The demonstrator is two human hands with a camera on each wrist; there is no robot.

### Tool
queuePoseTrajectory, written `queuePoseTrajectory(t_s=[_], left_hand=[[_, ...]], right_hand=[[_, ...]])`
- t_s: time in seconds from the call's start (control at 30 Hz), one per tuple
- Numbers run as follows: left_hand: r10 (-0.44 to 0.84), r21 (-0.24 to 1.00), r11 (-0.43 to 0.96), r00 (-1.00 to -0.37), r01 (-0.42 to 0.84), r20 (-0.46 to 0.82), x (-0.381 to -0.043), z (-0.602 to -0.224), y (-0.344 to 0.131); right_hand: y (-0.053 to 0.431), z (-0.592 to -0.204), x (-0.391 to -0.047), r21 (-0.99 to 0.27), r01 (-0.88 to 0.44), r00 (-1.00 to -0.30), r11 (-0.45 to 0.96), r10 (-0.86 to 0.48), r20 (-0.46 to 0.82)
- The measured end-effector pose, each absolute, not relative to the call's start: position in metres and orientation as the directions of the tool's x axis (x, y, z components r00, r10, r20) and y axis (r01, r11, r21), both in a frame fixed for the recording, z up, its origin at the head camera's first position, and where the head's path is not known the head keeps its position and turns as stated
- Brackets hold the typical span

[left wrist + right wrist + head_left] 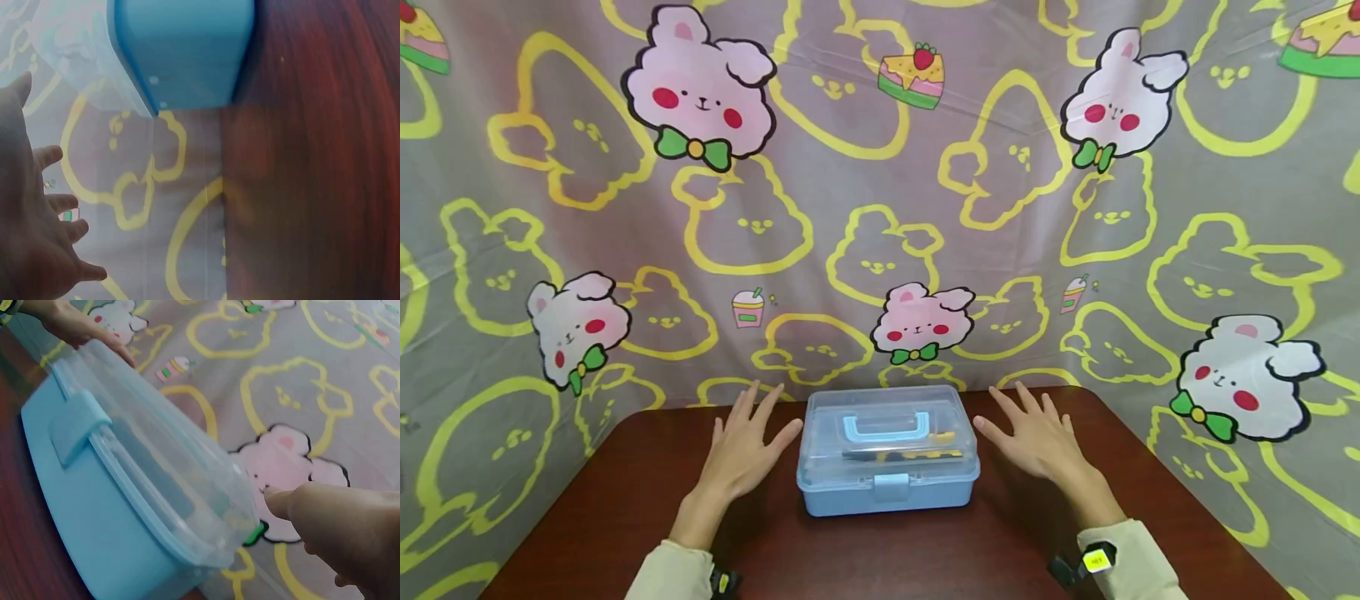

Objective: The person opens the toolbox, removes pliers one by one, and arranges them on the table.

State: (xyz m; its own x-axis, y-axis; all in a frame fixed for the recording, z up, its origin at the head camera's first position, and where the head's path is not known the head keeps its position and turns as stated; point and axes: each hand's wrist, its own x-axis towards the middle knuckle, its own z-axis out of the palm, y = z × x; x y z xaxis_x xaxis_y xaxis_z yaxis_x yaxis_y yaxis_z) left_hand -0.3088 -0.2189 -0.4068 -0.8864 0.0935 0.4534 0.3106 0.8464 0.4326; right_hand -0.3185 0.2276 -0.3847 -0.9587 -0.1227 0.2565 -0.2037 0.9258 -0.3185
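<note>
A blue box (842,498) with a clear lid (842,398) is sitting on the brown table (880,558), its latch (891,487) facing the person. The left hand (737,454) and right hand (1039,437) are flanking it, well apart, just beside its two ends, fingers spread (something yellow and black (925,455) is showing through the lid).

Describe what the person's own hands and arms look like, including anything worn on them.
The left hand and right hand are bare, without gloves. The left sleeve and right sleeve are pale cream, ending short of the hands. At each wrist sits a small black device with a bright yellow patch; its markings are too small to read.
</note>
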Motion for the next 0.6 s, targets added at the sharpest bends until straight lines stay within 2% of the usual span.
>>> queuePoseTrajectory(t_s=[0.13, 0.23, 0.47, 0.6], left_hand=[[0.164, 0.428, 0.808, -0.851, 0.406, 0.498, -0.305, -0.404, -0.210], [0.230, 0.416, 0.774, -0.824, 0.478, 0.518, -0.303, -0.403, -0.203], [0.356, 0.410, 0.682, -0.765, 0.605, 0.536, -0.301, -0.404, -0.187], [0.385, 0.412, 0.646, -0.740, 0.643, 0.551, -0.301, -0.408, -0.183]], right_hand=[[0.216, -0.380, -0.311, -0.288, -0.272, -0.923, 0.918, -0.164, 0.348], [0.205, -0.379, -0.304, -0.272, -0.351, -0.868, 0.896, -0.203, 0.453], [0.181, -0.386, -0.286, -0.239, -0.558, -0.658, 0.794, -0.249, 0.710], [0.163, -0.393, -0.272, -0.241, -0.695, -0.536, 0.677, -0.265, 0.802]])
